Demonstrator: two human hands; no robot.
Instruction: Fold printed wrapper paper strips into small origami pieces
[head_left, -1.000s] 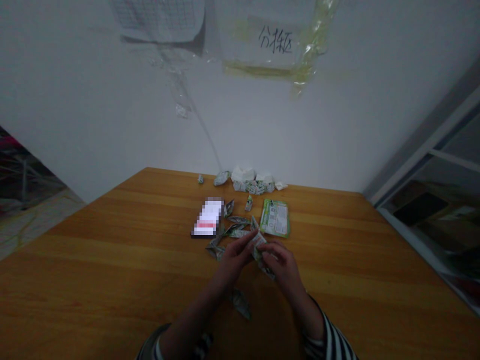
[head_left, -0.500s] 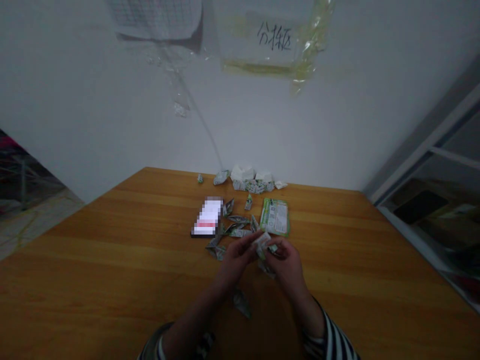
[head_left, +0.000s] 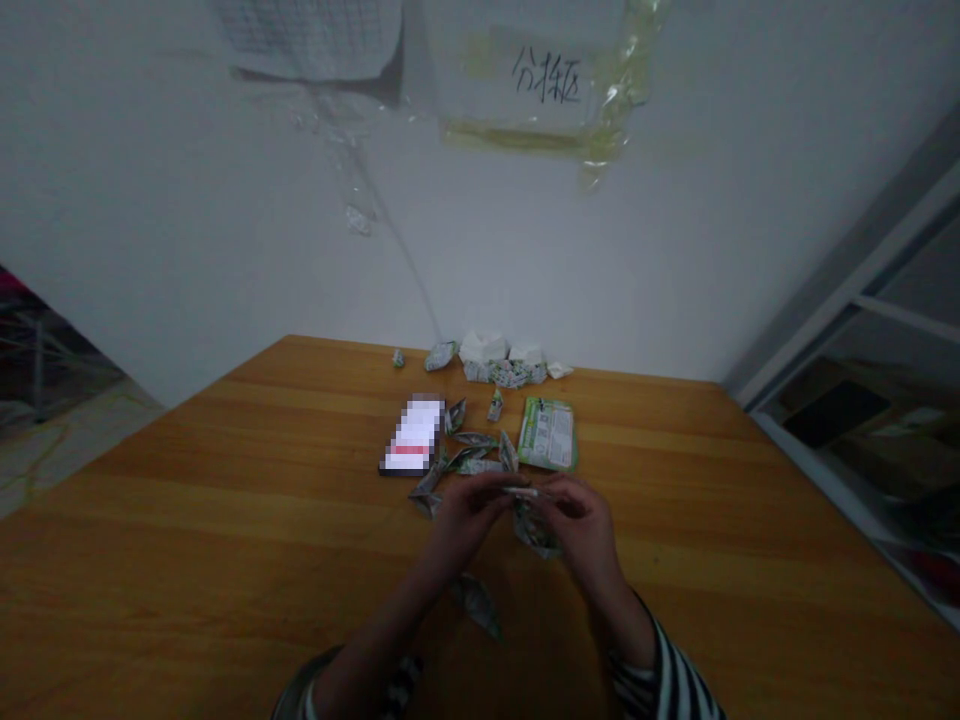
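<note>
Looked down on a wooden table (head_left: 247,440) set against a pale wall (head_left: 225,230). Saw at the far edge white tissue wads (head_left: 484,347) with crumpled printed wrappers (head_left: 517,373) in front. Noted nearer in, from left to right, a phone (head_left: 415,435) with a blurred screen, a small upright-looking wrapper (head_left: 495,405) and a flat green-and-white packet (head_left: 547,433). Found folded printed papers (head_left: 478,439) clustered between phone and packet, just beyond the fingers and closest in the way, with the nearest partly hidden by the left hand (head_left: 469,510).

Found the left hand closed in a pinch, thumb below and fingers above, on a thin pale paper piece (head_left: 521,491), above the table's middle. Found the right hand (head_left: 577,515) pinching the same piece from its other side, with both sets of fingertips near each other. Saw a printed strip (head_left: 536,532) just beneath; could not tell it as joined or separate.

Counted one phone, one packet, two main tissue wads, about seven clustered papers, too overlapped for certainty, and one lone folded paper (head_left: 478,605) nearer, between the forearms.
</note>
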